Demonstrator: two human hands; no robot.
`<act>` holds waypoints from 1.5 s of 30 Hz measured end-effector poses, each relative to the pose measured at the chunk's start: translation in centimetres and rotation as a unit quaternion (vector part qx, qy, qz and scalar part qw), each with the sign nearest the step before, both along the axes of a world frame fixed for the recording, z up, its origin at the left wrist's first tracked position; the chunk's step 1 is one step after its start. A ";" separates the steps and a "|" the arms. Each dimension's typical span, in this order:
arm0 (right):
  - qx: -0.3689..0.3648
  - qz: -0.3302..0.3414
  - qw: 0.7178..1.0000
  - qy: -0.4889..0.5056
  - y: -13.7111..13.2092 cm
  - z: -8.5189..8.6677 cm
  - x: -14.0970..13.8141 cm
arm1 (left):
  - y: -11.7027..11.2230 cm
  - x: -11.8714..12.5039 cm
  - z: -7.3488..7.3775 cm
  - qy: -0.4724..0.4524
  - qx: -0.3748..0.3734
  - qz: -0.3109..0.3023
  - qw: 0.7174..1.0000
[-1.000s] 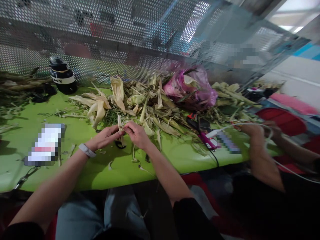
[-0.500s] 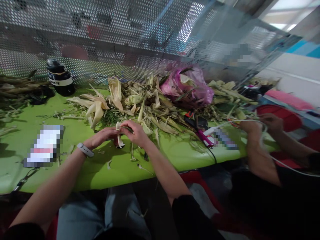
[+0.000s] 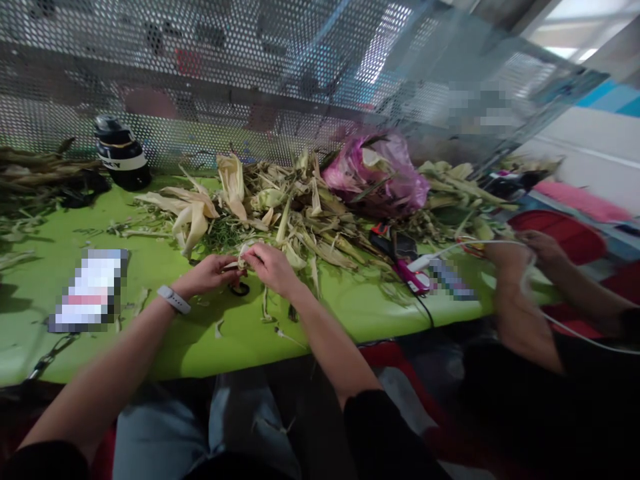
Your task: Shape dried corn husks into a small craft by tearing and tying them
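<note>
Pale corn husk strips (image 3: 243,255) are pinched between my two hands above the green table. My left hand (image 3: 213,275), with a grey band on its wrist, has its fingers closed on the left side of the husk. From the right, my right hand (image 3: 271,268) grips the same husk, its fingertips nearly touching the left ones. Just beneath the fingers shows a small dark curved thing (image 3: 241,289), whose kind I cannot make out. Behind the hands lies a heap of dried corn husks (image 3: 320,223), with thin green shreds at its near edge.
A phone (image 3: 93,290) lies at left, below a dark bottle (image 3: 121,157). A pink plastic bag (image 3: 377,173) rests on the heap. Right of it are a magenta device (image 3: 413,277), another phone (image 3: 454,279) and a co-worker's hands (image 3: 507,253). A perforated metal panel (image 3: 225,73) stands behind.
The pale husk between my fingers has turned, and its lower flap no longer hangs down. My right hand has tilted over it; the dark curved thing below shows more clearly.
</note>
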State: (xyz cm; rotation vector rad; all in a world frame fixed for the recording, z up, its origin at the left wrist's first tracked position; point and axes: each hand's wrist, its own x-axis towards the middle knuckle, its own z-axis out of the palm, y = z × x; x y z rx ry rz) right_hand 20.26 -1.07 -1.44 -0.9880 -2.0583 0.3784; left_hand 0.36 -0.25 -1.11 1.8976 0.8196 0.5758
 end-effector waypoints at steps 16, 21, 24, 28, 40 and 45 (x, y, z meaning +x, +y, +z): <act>-0.268 -0.017 0.903 0.335 0.1 0.8 0.0 | -0.6 0.5 1.1 -0.127 -0.119 0.107 0.979; -0.021 -0.165 0.942 0.292 -0.7 0.9 -0.2 | -0.5 0.9 0.8 -0.167 -0.155 0.199 0.953; 0.080 -0.181 0.960 0.197 -1.2 1.1 -0.3 | -0.6 1.2 1.0 -0.172 -0.141 0.230 0.948; 0.026 -0.104 0.992 0.067 -0.9 1.1 -0.4 | -0.6 1.3 1.0 -0.154 -0.098 0.219 0.958; -0.195 0.005 0.967 0.164 -0.2 -0.3 -0.6 | -1.6 1.4 1.4 -0.124 0.025 0.130 0.983; -0.131 -0.004 0.982 0.136 -0.5 -0.1 -0.8 | -1.5 1.2 1.2 -0.105 -0.034 0.105 0.988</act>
